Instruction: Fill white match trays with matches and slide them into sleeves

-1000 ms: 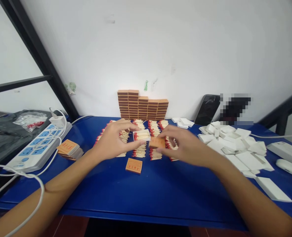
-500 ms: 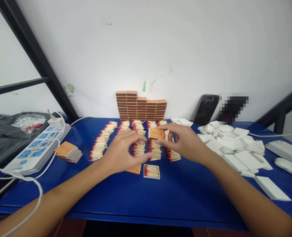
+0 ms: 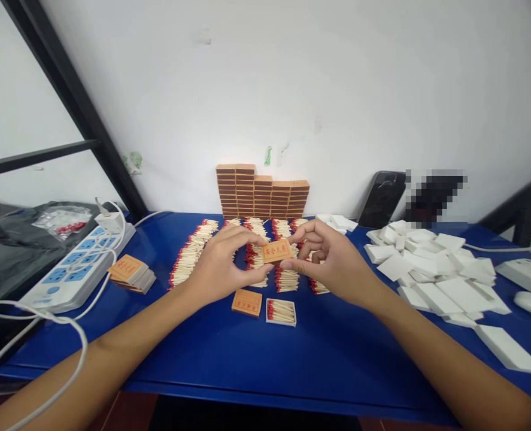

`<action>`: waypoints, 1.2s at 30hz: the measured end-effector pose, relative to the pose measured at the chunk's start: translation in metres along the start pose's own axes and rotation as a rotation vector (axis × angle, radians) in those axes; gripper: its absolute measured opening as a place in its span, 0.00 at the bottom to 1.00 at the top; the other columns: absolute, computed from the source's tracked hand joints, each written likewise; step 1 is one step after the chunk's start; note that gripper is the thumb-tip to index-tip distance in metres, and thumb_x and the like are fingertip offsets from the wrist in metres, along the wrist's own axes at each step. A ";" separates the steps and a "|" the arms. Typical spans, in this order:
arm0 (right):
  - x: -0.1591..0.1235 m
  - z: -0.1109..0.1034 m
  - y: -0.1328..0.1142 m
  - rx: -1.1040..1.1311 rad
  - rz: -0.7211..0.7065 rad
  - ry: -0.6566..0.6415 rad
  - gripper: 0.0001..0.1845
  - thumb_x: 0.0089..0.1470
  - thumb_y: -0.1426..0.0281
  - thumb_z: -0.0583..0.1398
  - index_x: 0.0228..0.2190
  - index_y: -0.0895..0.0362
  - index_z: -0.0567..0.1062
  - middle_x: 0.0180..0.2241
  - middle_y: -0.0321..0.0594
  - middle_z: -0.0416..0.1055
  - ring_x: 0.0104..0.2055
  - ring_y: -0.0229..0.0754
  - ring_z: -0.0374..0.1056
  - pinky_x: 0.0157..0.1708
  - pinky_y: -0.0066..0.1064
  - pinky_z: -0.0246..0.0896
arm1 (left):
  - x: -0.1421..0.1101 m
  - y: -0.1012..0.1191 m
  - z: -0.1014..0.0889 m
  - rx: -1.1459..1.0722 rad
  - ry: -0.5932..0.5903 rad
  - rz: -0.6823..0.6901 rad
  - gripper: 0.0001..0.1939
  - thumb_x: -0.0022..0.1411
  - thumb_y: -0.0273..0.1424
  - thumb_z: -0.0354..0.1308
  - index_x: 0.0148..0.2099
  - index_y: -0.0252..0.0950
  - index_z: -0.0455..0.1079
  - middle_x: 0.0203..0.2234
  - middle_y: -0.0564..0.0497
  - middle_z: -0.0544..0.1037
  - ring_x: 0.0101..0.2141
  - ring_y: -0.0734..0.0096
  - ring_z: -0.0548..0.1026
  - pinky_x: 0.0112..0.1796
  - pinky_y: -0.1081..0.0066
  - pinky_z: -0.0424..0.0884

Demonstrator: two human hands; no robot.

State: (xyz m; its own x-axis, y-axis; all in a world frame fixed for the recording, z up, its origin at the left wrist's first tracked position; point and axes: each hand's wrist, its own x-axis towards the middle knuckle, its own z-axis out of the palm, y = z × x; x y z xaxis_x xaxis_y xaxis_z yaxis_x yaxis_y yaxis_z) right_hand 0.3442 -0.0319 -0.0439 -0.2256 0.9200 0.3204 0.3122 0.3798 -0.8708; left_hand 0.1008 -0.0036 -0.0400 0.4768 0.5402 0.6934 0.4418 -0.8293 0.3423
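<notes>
An orange matchbox (image 3: 276, 251) with red printed characters is held level above the rows of matches. My right hand (image 3: 334, 254) pinches its right end between thumb and fingers. At the left end of the same box, the thumb and index finger of my left hand (image 3: 227, 257) close on it. Below, an open white matchbox tray (image 3: 281, 312) full of red-tipped matches lies on the table. Just left of it rests an orange matchbox sleeve (image 3: 247, 303). Piles of loose matches (image 3: 196, 251) stand in rows behind, partly hidden by my hands.
Closed matchboxes (image 3: 263, 194) are stacked against the wall. White trays (image 3: 431, 269) are heaped at right, near a phone (image 3: 382, 197). Orange sleeves (image 3: 131, 272) are piled at left beside a power strip (image 3: 79, 263) with a looping white cable (image 3: 83, 341). The table (image 3: 337, 359) is blue.
My left hand, apart from the matchbox before, has come to its left end. The box has moved slightly down, and its right end stays in my right hand.
</notes>
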 end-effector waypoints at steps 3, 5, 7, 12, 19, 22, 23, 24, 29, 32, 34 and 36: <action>0.001 0.000 -0.001 0.038 0.001 0.012 0.25 0.50 0.57 0.74 0.40 0.52 0.67 0.34 0.34 0.72 0.28 0.36 0.67 0.24 0.27 0.60 | -0.001 0.001 0.002 -0.052 -0.012 -0.086 0.18 0.56 0.33 0.71 0.48 0.38 0.75 0.40 0.50 0.81 0.40 0.64 0.77 0.43 0.63 0.73; 0.001 0.000 -0.001 0.052 0.003 0.016 0.27 0.49 0.56 0.74 0.42 0.52 0.68 0.40 0.38 0.74 0.29 0.36 0.69 0.24 0.28 0.61 | -0.002 0.001 0.004 -0.084 -0.017 -0.117 0.17 0.57 0.33 0.71 0.48 0.38 0.75 0.39 0.50 0.81 0.38 0.66 0.78 0.41 0.64 0.74; 0.001 0.001 0.000 0.068 0.000 0.018 0.27 0.49 0.55 0.74 0.43 0.52 0.70 0.44 0.40 0.74 0.31 0.37 0.70 0.26 0.28 0.64 | -0.002 0.002 0.005 -0.099 -0.011 -0.120 0.14 0.58 0.33 0.71 0.46 0.38 0.76 0.36 0.51 0.82 0.36 0.67 0.78 0.39 0.65 0.74; 0.002 0.007 0.005 0.161 0.054 0.014 0.26 0.50 0.53 0.72 0.43 0.53 0.72 0.37 0.38 0.73 0.34 0.41 0.71 0.23 0.28 0.68 | -0.002 0.002 0.007 -0.092 0.063 -0.133 0.15 0.57 0.32 0.71 0.47 0.39 0.77 0.41 0.48 0.84 0.41 0.62 0.80 0.43 0.62 0.75; -0.002 0.015 -0.001 0.165 0.107 -0.022 0.21 0.54 0.52 0.70 0.39 0.53 0.73 0.28 0.35 0.71 0.27 0.38 0.67 0.20 0.27 0.65 | -0.003 0.002 0.008 -0.038 0.079 -0.024 0.15 0.59 0.32 0.71 0.48 0.37 0.78 0.39 0.47 0.84 0.39 0.62 0.80 0.43 0.60 0.76; -0.005 0.021 -0.005 0.185 0.125 -0.073 0.19 0.56 0.51 0.68 0.35 0.53 0.73 0.27 0.35 0.71 0.26 0.38 0.67 0.21 0.28 0.66 | -0.004 0.001 0.008 -0.031 0.057 0.004 0.15 0.61 0.34 0.70 0.49 0.37 0.78 0.40 0.46 0.84 0.39 0.62 0.80 0.43 0.60 0.76; -0.006 0.022 -0.006 0.194 0.133 -0.067 0.20 0.56 0.50 0.67 0.34 0.53 0.73 0.27 0.35 0.72 0.26 0.39 0.67 0.21 0.28 0.67 | -0.004 0.000 0.008 -0.027 0.053 0.004 0.16 0.61 0.34 0.70 0.50 0.37 0.78 0.40 0.46 0.84 0.40 0.62 0.80 0.43 0.60 0.76; -0.006 0.023 -0.006 0.191 0.141 -0.051 0.21 0.57 0.48 0.66 0.33 0.53 0.73 0.26 0.36 0.72 0.25 0.38 0.67 0.21 0.28 0.66 | -0.004 -0.001 0.009 -0.021 0.046 0.001 0.17 0.61 0.35 0.71 0.51 0.37 0.78 0.40 0.46 0.84 0.40 0.61 0.80 0.43 0.60 0.76; 0.003 0.010 -0.001 0.128 0.171 0.078 0.25 0.55 0.45 0.66 0.32 0.55 0.75 0.23 0.37 0.73 0.19 0.36 0.65 0.18 0.29 0.63 | -0.006 -0.007 0.009 0.018 0.036 -0.043 0.21 0.59 0.40 0.72 0.53 0.38 0.78 0.43 0.45 0.85 0.43 0.60 0.82 0.45 0.60 0.77; 0.012 -0.013 0.004 0.076 0.134 0.220 0.28 0.52 0.46 0.68 0.43 0.54 0.74 0.25 0.36 0.72 0.21 0.39 0.68 0.15 0.28 0.62 | -0.007 -0.008 0.009 0.032 0.065 -0.088 0.21 0.59 0.41 0.72 0.52 0.38 0.77 0.45 0.46 0.84 0.44 0.60 0.82 0.48 0.60 0.77; 0.017 -0.035 0.007 -0.062 0.105 0.261 0.35 0.53 0.46 0.67 0.54 0.52 0.71 0.30 0.38 0.75 0.23 0.40 0.70 0.15 0.28 0.62 | -0.006 -0.007 0.008 0.021 0.057 -0.102 0.22 0.58 0.41 0.72 0.51 0.37 0.76 0.45 0.47 0.84 0.44 0.61 0.81 0.47 0.61 0.77; 0.020 -0.059 0.011 -0.269 0.133 0.209 0.34 0.55 0.44 0.65 0.54 0.53 0.74 0.35 0.44 0.77 0.25 0.41 0.71 0.18 0.30 0.64 | -0.006 -0.002 0.008 -0.005 0.027 -0.088 0.21 0.58 0.41 0.73 0.50 0.37 0.76 0.43 0.47 0.83 0.43 0.63 0.81 0.46 0.63 0.76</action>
State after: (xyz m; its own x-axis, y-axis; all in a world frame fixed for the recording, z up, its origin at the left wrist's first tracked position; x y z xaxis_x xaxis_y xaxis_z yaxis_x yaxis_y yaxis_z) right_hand 0.3972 -0.0039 -0.0249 0.0185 0.9523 0.3046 0.5640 0.2417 -0.7897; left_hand 0.1030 -0.0034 -0.0497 0.4161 0.6069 0.6771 0.4774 -0.7796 0.4054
